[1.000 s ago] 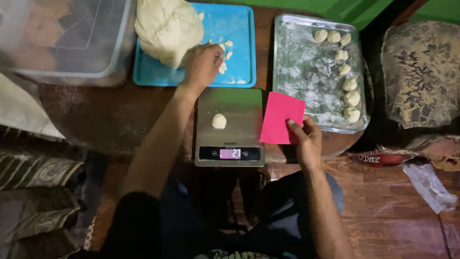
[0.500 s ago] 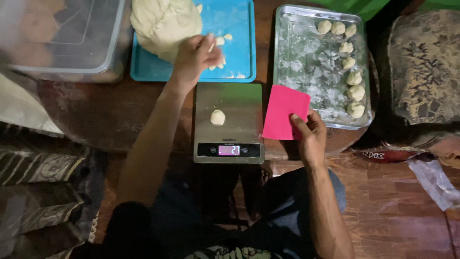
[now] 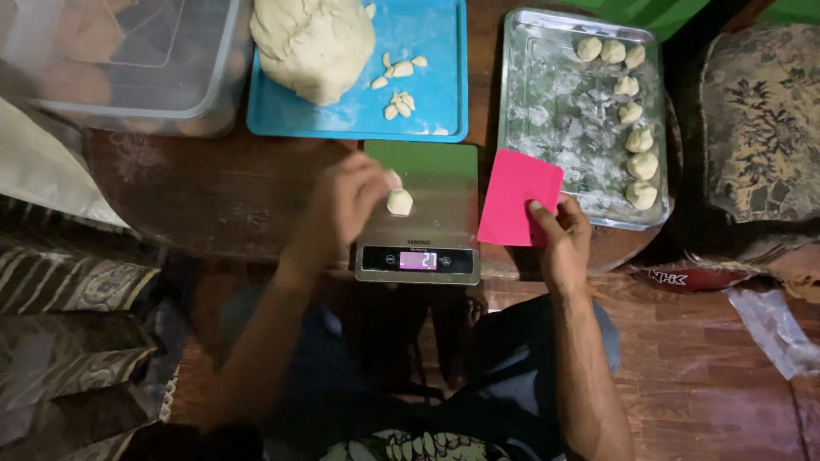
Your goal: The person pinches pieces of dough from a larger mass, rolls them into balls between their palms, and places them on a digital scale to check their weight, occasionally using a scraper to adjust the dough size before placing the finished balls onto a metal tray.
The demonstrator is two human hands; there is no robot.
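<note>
My left hand (image 3: 354, 201) has come back from the blue tray (image 3: 440, 94), fingertips adding to the dough piece (image 3: 400, 202) on the scale (image 3: 427, 222), while my right hand (image 3: 559, 239) grips the pink scraper (image 3: 517, 196).

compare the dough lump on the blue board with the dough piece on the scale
The dough lump is big, rough and irregular; the dough piece is tiny and rounded. The lump rests untouched on the blue board; the piece sits on the scale at the left hand fingertips. Both are the same pale dough.
</note>
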